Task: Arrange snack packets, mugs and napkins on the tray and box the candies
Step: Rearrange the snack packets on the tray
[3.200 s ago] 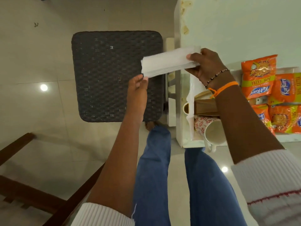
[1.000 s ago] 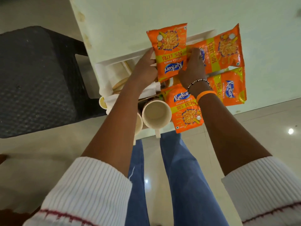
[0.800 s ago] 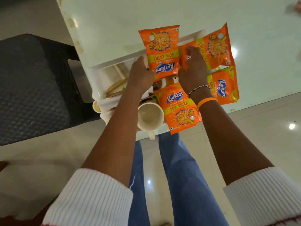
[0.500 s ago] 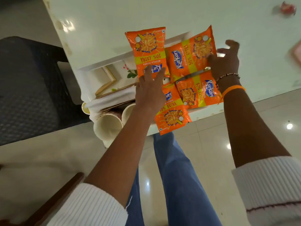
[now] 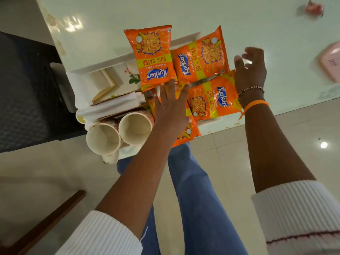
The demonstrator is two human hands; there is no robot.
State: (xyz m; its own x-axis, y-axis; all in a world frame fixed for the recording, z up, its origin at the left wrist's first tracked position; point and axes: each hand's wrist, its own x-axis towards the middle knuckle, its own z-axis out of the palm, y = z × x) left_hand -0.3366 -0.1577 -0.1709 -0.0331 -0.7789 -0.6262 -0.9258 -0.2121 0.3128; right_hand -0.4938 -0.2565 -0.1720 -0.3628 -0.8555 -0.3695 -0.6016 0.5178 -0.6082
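A glossy white table [image 5: 220,13], chipped along its left edge, carried a white tray [image 5: 81,92] set at the near-left corner, with the tray's near side overhanging the table edge. A blurred red-and-white candy [image 5: 314,8] lay at the far right of the tabletop, well apart from the tray. A pink box [image 5: 331,63], also blurred, rested at the right edge of view, nearer than the candy. The remaining tabletop showed only light reflections.
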